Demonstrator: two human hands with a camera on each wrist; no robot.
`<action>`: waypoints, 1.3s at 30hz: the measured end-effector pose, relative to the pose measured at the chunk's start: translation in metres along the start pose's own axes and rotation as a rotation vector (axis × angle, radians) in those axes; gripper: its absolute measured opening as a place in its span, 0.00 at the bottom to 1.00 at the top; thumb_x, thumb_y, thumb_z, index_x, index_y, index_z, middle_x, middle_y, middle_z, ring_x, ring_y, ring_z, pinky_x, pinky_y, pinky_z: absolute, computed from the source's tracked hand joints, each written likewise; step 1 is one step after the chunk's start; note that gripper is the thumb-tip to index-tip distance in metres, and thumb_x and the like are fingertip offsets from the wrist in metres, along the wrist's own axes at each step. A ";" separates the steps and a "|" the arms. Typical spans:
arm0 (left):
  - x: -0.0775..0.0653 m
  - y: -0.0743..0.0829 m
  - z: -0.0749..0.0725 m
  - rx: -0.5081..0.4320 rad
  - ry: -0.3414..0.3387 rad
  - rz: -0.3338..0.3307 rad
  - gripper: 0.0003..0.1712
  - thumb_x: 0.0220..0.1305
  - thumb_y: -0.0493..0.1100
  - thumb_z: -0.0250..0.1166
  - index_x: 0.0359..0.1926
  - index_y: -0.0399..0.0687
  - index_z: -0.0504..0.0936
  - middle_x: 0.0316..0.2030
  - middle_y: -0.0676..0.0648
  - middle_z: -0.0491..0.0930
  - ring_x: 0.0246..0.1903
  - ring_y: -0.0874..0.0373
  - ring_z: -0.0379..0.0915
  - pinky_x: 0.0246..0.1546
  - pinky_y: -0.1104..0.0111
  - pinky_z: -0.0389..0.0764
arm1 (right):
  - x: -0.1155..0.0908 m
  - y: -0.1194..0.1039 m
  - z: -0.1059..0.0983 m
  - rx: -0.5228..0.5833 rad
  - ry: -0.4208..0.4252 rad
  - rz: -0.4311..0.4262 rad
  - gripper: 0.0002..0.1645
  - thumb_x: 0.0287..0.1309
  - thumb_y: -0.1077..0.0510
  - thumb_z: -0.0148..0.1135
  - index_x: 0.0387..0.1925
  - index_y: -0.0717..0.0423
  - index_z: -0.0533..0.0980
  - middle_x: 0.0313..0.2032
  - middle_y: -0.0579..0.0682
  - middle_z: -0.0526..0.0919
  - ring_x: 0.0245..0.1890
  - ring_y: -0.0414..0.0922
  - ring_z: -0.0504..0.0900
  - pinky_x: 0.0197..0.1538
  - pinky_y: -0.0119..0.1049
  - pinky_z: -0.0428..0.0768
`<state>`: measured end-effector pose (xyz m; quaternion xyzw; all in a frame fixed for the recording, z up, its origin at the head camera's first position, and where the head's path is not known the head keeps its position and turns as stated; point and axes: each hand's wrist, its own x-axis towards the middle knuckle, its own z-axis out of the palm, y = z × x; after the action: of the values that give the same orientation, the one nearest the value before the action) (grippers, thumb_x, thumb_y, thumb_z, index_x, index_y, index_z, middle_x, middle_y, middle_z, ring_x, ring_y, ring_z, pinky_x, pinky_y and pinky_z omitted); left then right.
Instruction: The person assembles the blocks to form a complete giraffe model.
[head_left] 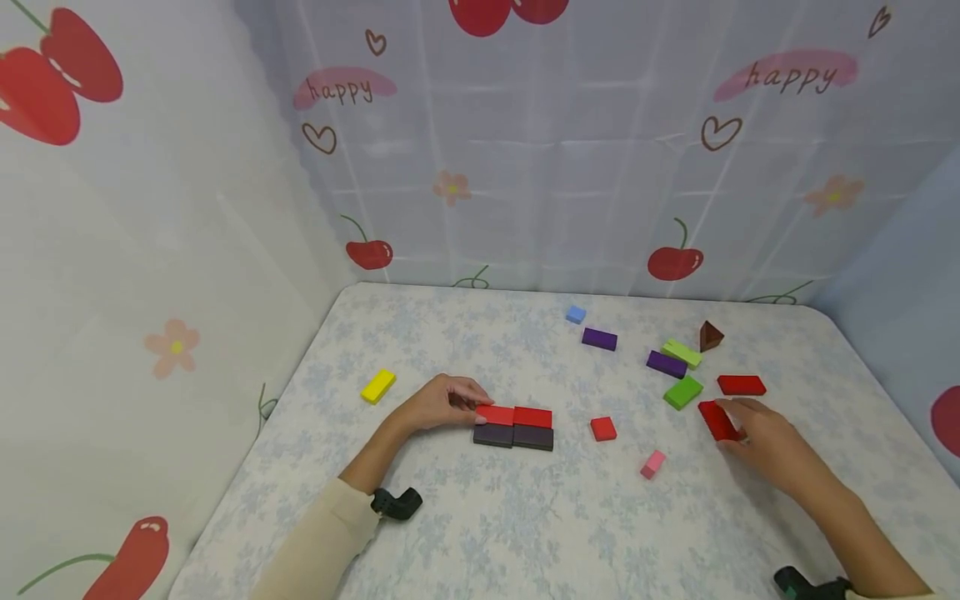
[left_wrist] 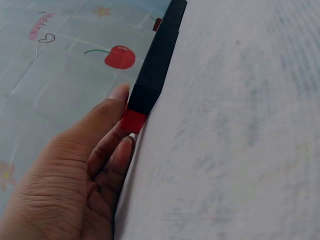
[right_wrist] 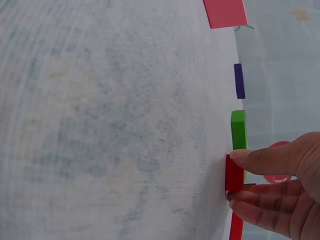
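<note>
Two red blocks lie side by side behind two black blocks (head_left: 492,436), all touching in a small rectangle. My left hand (head_left: 448,402) pinches the left red block (head_left: 495,414) at its outer end; in the left wrist view the thumb lies on one side of the red end (left_wrist: 133,121), with fingertips behind it. Over on the right, my right hand (head_left: 772,442) holds another red block (head_left: 717,422) between thumb and fingers. The right wrist view shows this block (right_wrist: 234,173) at the tabletop, its far side hidden.
Near the right hand lie a red block (head_left: 741,385), green block (head_left: 682,392), lime block (head_left: 682,353), purple block (head_left: 667,364) and brown pyramid-like block (head_left: 710,336). Between the hands are a small red block (head_left: 603,429) and pink block (head_left: 652,464). A yellow block (head_left: 378,387) lies left.
</note>
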<state>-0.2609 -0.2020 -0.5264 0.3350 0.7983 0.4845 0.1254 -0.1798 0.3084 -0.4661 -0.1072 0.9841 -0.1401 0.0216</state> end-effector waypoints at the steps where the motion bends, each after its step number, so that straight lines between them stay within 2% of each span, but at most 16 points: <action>1: 0.000 0.000 0.000 -0.003 0.000 0.001 0.17 0.59 0.43 0.77 0.51 0.52 0.90 0.46 0.54 0.86 0.40 0.57 0.79 0.43 0.64 0.82 | 0.000 -0.001 0.000 0.001 0.009 -0.018 0.43 0.44 0.65 0.81 0.60 0.76 0.71 0.57 0.79 0.71 0.34 0.57 0.82 0.39 0.53 0.85; 7: 0.001 0.002 0.000 -0.017 -0.003 -0.009 0.18 0.59 0.43 0.77 0.51 0.52 0.90 0.46 0.55 0.85 0.40 0.57 0.80 0.44 0.64 0.82 | 0.005 0.001 0.001 0.031 0.007 -0.073 0.38 0.44 0.69 0.80 0.58 0.74 0.74 0.52 0.74 0.78 0.30 0.47 0.79 0.35 0.46 0.85; 11: -0.001 0.002 0.000 -0.006 -0.002 -0.017 0.18 0.58 0.44 0.77 0.51 0.52 0.90 0.46 0.54 0.85 0.40 0.57 0.79 0.44 0.64 0.82 | 0.008 0.003 0.002 0.037 0.000 -0.078 0.36 0.44 0.67 0.80 0.57 0.72 0.76 0.53 0.75 0.76 0.29 0.44 0.76 0.32 0.40 0.84; 15: -0.001 0.001 0.000 0.000 0.003 -0.017 0.18 0.58 0.44 0.78 0.51 0.53 0.90 0.46 0.54 0.85 0.40 0.57 0.79 0.43 0.65 0.82 | 0.010 0.005 0.000 0.047 0.003 -0.062 0.39 0.44 0.62 0.82 0.57 0.72 0.76 0.43 0.67 0.78 0.28 0.44 0.75 0.27 0.33 0.79; 19: -0.001 0.001 0.001 0.007 0.005 -0.009 0.18 0.58 0.44 0.77 0.51 0.52 0.90 0.46 0.54 0.85 0.40 0.57 0.79 0.42 0.65 0.82 | 0.011 0.007 0.000 0.066 0.011 -0.034 0.43 0.41 0.57 0.84 0.57 0.73 0.75 0.34 0.57 0.79 0.30 0.47 0.75 0.28 0.35 0.80; 22: -0.001 0.001 0.001 0.009 0.002 -0.012 0.17 0.59 0.43 0.77 0.51 0.52 0.90 0.46 0.54 0.85 0.40 0.57 0.79 0.43 0.65 0.82 | 0.008 0.002 -0.001 0.076 0.019 -0.010 0.45 0.40 0.54 0.85 0.58 0.72 0.74 0.36 0.61 0.79 0.33 0.51 0.77 0.30 0.42 0.84; 26: -0.002 0.000 0.003 -0.007 -0.005 -0.031 0.18 0.58 0.42 0.78 0.50 0.53 0.90 0.46 0.56 0.85 0.40 0.58 0.79 0.43 0.65 0.82 | 0.002 -0.014 -0.004 0.108 0.025 0.001 0.45 0.40 0.55 0.85 0.58 0.69 0.73 0.43 0.66 0.79 0.37 0.56 0.79 0.33 0.48 0.86; 31: -0.002 0.000 0.003 -0.010 -0.005 -0.028 0.18 0.58 0.42 0.77 0.51 0.52 0.90 0.46 0.54 0.86 0.39 0.58 0.79 0.44 0.65 0.82 | -0.005 -0.044 -0.008 0.127 0.064 -0.069 0.38 0.42 0.59 0.84 0.54 0.63 0.74 0.45 0.60 0.79 0.41 0.58 0.80 0.35 0.49 0.86; 34: -0.002 0.000 0.003 0.001 -0.003 -0.017 0.18 0.59 0.42 0.77 0.51 0.51 0.90 0.46 0.54 0.85 0.39 0.58 0.79 0.44 0.65 0.82 | -0.007 -0.063 -0.010 0.126 0.080 -0.110 0.37 0.42 0.58 0.84 0.53 0.61 0.76 0.45 0.57 0.79 0.42 0.57 0.81 0.35 0.47 0.86; 39: -0.001 0.001 0.000 0.010 -0.006 -0.011 0.18 0.59 0.43 0.77 0.51 0.52 0.90 0.46 0.55 0.85 0.40 0.58 0.79 0.44 0.65 0.82 | -0.007 -0.097 -0.011 0.104 0.047 -0.159 0.37 0.41 0.56 0.85 0.54 0.57 0.76 0.49 0.55 0.79 0.42 0.52 0.81 0.35 0.40 0.86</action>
<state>-0.2601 -0.2024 -0.5254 0.3324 0.8023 0.4788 0.1288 -0.1541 0.2220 -0.4284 -0.1803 0.9641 -0.1949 -0.0072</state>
